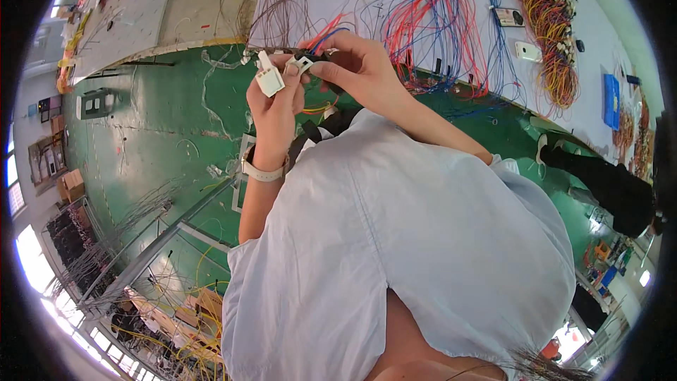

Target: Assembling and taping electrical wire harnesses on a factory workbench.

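Note:
Both of my hands meet near the table's front edge, above the green floor. My left hand is closed around a white plastic connector housing, which sticks up between its fingers. A smaller white piece with a dark opening sits at the left fingertips, touching the right thumb. Closed in a pinch, my right hand grips a bundle of red and blue wires by the white piece. Something dark lies under the right fingers; its shape is hidden. A pale-strapped watch is on my left wrist.
Red and blue wires spread over the white table. A thick yellow-orange wire bundle lies right, near a blue tray. Metal frame bars stand lower left. A person in dark clothes is at the right.

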